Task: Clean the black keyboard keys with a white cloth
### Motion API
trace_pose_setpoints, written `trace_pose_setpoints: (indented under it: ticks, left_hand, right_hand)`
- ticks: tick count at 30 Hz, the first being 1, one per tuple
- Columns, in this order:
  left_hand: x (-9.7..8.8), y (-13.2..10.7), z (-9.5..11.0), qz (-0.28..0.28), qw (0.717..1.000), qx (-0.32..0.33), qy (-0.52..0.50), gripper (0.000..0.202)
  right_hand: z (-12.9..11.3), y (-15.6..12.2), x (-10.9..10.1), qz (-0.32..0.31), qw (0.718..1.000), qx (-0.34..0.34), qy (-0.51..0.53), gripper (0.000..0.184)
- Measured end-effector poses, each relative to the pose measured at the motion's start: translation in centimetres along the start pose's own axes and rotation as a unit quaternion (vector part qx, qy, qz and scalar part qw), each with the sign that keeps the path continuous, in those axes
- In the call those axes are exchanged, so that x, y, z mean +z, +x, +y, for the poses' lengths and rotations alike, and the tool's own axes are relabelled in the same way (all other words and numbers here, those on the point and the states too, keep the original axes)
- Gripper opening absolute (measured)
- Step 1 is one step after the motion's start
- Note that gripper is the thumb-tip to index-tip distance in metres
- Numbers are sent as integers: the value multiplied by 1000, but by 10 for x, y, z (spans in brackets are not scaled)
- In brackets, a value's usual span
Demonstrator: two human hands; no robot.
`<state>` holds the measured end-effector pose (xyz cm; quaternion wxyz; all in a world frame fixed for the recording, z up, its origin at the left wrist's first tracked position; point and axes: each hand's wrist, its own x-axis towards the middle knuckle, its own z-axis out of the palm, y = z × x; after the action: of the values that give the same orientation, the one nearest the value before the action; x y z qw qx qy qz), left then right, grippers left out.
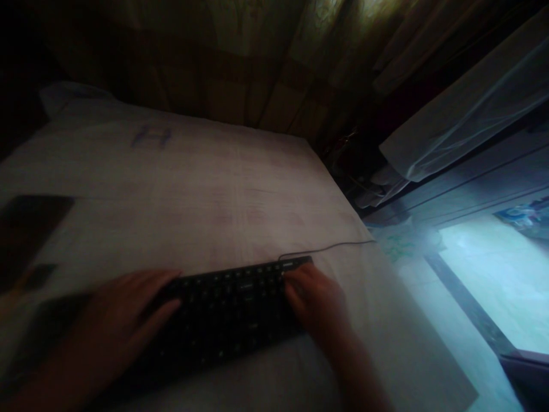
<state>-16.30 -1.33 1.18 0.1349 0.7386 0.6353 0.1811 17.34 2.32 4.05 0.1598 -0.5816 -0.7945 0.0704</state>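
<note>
A black keyboard [231,315] lies slantwise across the near part of the cloth-covered surface, its keys facing up. My left hand [120,315] is closed around its left part, thumb over the keys and fingers at the far edge; motion blurs it. At the right end, my right hand [315,297] grips the keyboard with curled fingers over its corner. A thin black cable [326,248] runs from the far edge to the right side of the surface. My left hand and forearm hide part of the keyboard's left side.
A pale cloth [214,183] with a dark H-like mark covers the surface. Dark flat things [34,229] lie at the left, blurred. A curtain [240,68] hangs behind. White fabric [463,114] hangs at the right, above a bright floor [493,269].
</note>
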Motion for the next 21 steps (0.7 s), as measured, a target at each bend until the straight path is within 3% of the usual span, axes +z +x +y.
trace_pose_setpoints:
  ticks: [11, 21]
  left_hand:
    - [5, -2, 4, -20, 998, 31, 44, 59]
    - [4, 4, 13, 3, 998, 27, 49, 68]
  right_hand:
    - [-4, -15, -2, -8, 1000, 16, 11, 20]
    - [5, -26, -5, -16, 989, 36, 140, 21]
